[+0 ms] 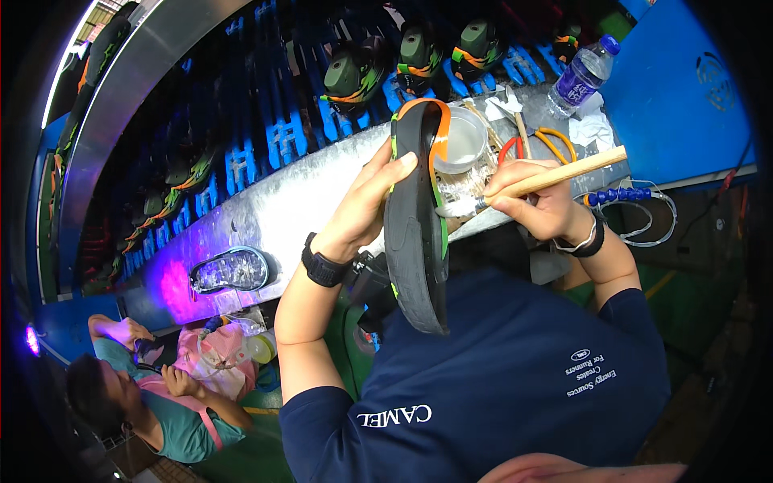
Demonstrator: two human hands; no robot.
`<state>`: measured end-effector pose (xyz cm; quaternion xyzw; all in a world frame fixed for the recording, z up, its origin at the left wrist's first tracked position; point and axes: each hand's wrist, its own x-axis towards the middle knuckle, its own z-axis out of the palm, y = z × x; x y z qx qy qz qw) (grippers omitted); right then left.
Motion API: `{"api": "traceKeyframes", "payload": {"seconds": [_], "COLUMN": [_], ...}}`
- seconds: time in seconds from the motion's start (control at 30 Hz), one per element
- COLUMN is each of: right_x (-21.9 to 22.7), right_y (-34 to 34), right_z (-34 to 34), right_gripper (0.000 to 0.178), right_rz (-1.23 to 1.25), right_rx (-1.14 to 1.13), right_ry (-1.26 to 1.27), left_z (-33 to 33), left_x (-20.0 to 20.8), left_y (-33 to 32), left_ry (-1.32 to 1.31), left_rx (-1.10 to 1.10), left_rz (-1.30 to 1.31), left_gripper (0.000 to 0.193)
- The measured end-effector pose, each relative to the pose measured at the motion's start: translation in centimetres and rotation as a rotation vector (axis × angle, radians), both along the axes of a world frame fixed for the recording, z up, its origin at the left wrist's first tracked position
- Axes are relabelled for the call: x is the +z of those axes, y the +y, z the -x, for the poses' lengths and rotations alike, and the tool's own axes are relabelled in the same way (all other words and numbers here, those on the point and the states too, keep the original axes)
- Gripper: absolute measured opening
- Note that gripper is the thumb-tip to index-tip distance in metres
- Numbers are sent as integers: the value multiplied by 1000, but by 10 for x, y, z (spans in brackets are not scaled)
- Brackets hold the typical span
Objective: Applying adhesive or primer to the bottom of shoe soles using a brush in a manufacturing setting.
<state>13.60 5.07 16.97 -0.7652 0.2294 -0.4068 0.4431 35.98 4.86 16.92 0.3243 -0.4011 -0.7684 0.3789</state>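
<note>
My left hand (366, 197) grips a long black shoe sole (415, 249) with orange and green edging, holding it upright along its length. The thumb lies on the sole's inner face, and the fingers go behind its left edge. In my right hand (535, 197) is a brush (576, 171) with a thick pale wooden handle. Its bristle end points left and meets the sole's right edge near the middle; whether it presses on the edge or the inside I cannot tell. Just behind the sole stands a round translucent bowl (484, 133) with whitish contents, partly covered by the orange edging.
Red- and orange-handled tools (555, 143), crumpled tissue (592, 131) and a water bottle (578, 76) lie beyond my right hand. Another sole (229, 270) rests on the metal bench (322, 161). Shoes (352, 76) on blue holders line the rack behind. A co-worker (161, 394) sits at left.
</note>
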Motion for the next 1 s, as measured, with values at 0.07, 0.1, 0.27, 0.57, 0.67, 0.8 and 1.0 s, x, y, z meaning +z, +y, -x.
{"api": "traceKeyframes", "payload": {"seconds": [0.07, 0.1, 0.27, 0.57, 0.67, 0.8, 1.0], "right_x": [7, 11, 20, 18, 0, -18, -31], "right_y": [5, 7, 16, 21, -2, -17, -22], "right_z": [1, 1, -2, -4, 2, 1, 3], "right_gripper": [8, 8, 10, 8, 6, 8, 9], "right_rz": [5, -2, -30, -33, 60, -46, -40], "right_rx": [-6, 22, 118, 158, -36, -324, -348], "right_ry": [25, 42, 71, -82, -142, -134, -151], "left_z": [0, -1, -1, -2, 0, -2, -5], "left_x": [-2, -2, 1, 7, 11, 13, 13], "left_y": [-1, -2, -1, 4, 8, 12, 4], "left_ry": [-71, -71, -86, -88, -66, -70, -66], "left_rx": [47, 45, 62, 47, 46, 7, -65], "left_rz": [14, 13, 18, 67, 28, 38, 17], "left_gripper": [54, 54, 55, 54, 53, 52, 61]}}
